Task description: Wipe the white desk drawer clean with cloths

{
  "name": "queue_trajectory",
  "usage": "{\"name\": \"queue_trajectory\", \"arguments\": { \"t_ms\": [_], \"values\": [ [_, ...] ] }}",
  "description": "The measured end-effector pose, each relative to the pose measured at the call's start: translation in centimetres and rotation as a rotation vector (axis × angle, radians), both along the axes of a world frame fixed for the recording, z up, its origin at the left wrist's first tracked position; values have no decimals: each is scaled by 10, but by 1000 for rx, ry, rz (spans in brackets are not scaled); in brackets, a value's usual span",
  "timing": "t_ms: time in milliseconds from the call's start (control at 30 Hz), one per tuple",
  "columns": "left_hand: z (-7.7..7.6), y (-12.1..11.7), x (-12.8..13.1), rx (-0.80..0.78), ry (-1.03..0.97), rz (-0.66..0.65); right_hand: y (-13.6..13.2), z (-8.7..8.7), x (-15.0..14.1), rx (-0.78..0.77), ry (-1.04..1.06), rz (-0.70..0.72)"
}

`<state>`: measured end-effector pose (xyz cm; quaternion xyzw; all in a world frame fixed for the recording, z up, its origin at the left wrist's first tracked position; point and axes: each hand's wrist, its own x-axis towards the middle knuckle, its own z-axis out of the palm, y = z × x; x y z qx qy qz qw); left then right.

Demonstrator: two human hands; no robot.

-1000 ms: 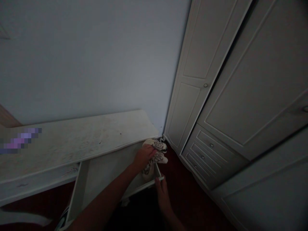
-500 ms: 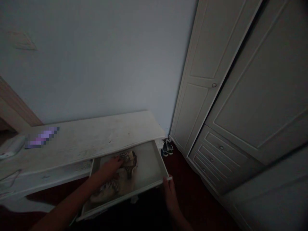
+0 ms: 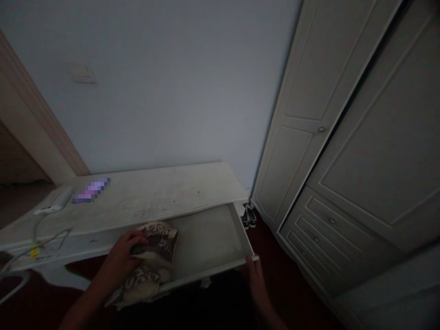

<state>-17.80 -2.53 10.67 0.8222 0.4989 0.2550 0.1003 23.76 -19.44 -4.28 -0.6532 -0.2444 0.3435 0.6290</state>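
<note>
A white drawer is pulled out from under the white table top. In its left part lies a soft beige bundle with dark brown lettering-like patterns, which looks like cloth or a bag. My left hand has its fingers curled around the bundle's left side, and the middle of the bundle is blurred. My right hand grips the drawer's front right corner, thumb and fingers over the edge.
On the table top are a pixelated purple object, a white box-like device and a cable. Shoes stand on the dark red floor by the table's right end. A white wardrobe rises at the right.
My left hand has shifted left and pulled the patterned bundle toward the drawer's left side, bunching it up. My right hand stays on the drawer corner. The view has turned slightly left.
</note>
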Motion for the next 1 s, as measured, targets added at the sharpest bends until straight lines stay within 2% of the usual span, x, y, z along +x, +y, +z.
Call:
{"name": "queue_trajectory", "arguments": {
  "t_ms": [67,200,300,333,400,467,533,633,700,800,833,900,1000],
  "values": [
    [13,-2,-5,86,0,-39,0,5,0,-25,20,-2],
    [52,-2,-29,283,76,-33,1,15,-2,-49,47,24],
    [70,-4,-44,314,68,-45,1,15,-2,-74,52,-1],
    [69,-5,-46,297,34,-50,1,14,-2,-83,49,-9],
    [54,-7,-43,231,-54,-60,2,9,-2,-98,36,-18],
    [28,-10,-33,129,-80,-117,2,7,-1,-98,21,-25],
    [-2,-13,-20,29,2,-210,1,8,-1,-80,21,-16],
    [-32,-19,-3,37,119,-154,0,18,-3,-53,48,21],
    [-37,-24,7,76,155,-2,0,25,-4,-54,58,26],
    [-34,-33,18,98,164,314,-1,32,-4,-33,44,26],
    [-33,-36,21,82,164,377,-1,32,-4,-25,41,30],
    [-29,-41,22,18,177,395,-1,32,-4,-19,41,38],
    [-22,-42,16,-37,191,308,0,31,-4,-17,36,50]
  ]
}}
